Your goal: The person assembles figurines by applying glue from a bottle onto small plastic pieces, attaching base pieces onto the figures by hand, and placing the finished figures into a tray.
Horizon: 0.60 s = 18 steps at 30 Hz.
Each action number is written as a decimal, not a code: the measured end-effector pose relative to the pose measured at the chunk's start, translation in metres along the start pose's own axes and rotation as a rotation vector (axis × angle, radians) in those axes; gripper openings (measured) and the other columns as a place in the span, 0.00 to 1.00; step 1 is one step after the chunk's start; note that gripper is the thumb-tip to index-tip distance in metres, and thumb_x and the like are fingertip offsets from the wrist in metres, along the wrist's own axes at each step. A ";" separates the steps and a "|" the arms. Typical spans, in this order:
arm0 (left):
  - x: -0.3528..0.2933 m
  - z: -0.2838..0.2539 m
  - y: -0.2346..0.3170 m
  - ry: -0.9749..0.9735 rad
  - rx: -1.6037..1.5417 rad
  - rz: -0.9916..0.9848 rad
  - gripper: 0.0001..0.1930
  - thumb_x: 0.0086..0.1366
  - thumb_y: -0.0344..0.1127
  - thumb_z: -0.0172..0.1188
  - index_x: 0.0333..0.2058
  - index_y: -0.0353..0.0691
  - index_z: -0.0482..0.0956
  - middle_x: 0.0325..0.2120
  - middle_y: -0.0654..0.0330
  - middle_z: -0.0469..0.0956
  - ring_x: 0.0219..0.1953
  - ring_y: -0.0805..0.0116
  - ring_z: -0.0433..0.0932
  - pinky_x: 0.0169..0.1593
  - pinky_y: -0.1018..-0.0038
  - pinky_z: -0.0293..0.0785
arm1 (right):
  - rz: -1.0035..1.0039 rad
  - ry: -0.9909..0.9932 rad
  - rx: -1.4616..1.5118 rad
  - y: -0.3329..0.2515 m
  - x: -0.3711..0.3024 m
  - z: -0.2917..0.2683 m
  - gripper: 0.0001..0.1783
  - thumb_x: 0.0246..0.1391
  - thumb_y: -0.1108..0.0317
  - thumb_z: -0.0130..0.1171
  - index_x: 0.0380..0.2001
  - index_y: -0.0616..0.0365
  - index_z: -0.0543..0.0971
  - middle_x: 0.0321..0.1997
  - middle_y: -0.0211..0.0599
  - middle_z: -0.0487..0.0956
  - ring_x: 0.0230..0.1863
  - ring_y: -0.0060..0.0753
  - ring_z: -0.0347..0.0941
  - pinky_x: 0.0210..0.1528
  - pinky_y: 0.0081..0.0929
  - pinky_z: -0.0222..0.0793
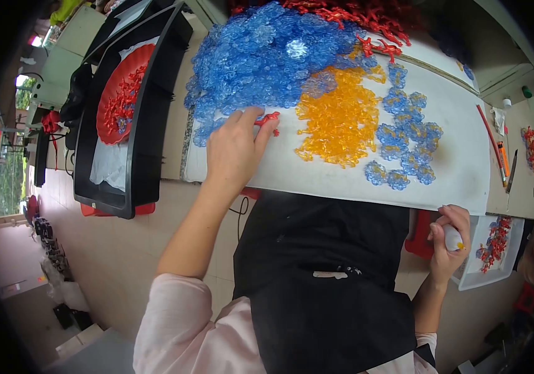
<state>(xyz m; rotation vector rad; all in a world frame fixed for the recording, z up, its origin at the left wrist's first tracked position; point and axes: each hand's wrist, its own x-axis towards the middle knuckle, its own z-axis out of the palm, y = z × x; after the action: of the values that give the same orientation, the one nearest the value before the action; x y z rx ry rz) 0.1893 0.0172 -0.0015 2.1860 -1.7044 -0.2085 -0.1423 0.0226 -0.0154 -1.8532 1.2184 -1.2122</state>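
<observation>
1. Red piece (pixel 271 118) — pinched in the left hand (pixel 237 142), just beside the blue pile (pixel 242 62); the right hand (pixel 440 248) grips a white bottle (pixel 453 237).
2. Picking up seems the step; the next move likely wants a steady pinch.
3. Left hand hides part of the piece — its full shape I can't tell.

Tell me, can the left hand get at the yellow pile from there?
Probably yes: the yellow pile lies to the right of the left hand, with bare white surface between, though that hand holds a red piece.
</observation>
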 end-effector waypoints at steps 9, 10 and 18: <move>-0.010 0.042 -0.005 0.280 -0.140 0.214 0.12 0.48 0.30 0.60 0.33 0.38 0.71 0.27 0.56 0.70 0.31 0.61 0.69 0.31 0.70 0.66 | 0.114 0.081 0.067 0.016 -0.014 -0.009 0.19 0.39 0.81 0.55 0.39 0.64 0.70 0.32 0.39 0.69 0.24 0.17 0.62 0.20 0.10 0.56; -0.011 0.045 -0.006 0.296 -0.128 0.233 0.13 0.48 0.29 0.60 0.34 0.37 0.71 0.27 0.57 0.69 0.30 0.62 0.69 0.32 0.70 0.66 | 0.192 0.123 0.148 0.012 -0.014 -0.006 0.21 0.39 0.81 0.54 0.42 0.63 0.68 0.33 0.39 0.69 0.24 0.16 0.62 0.20 0.08 0.56; -0.005 0.032 0.001 0.070 -0.599 -0.055 0.19 0.49 0.22 0.58 0.42 0.35 0.68 0.29 0.60 0.72 0.29 0.76 0.71 0.35 0.82 0.67 | 0.093 0.092 0.286 0.018 -0.018 -0.010 0.29 0.40 0.76 0.51 0.48 0.59 0.56 0.40 0.43 0.63 0.23 0.18 0.60 0.18 0.11 0.56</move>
<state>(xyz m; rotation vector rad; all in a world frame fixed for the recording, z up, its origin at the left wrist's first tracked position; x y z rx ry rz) 0.1766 0.0156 -0.0313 1.7659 -1.3215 -0.5678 -0.1606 0.0318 -0.0337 -1.5316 1.1019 -1.3545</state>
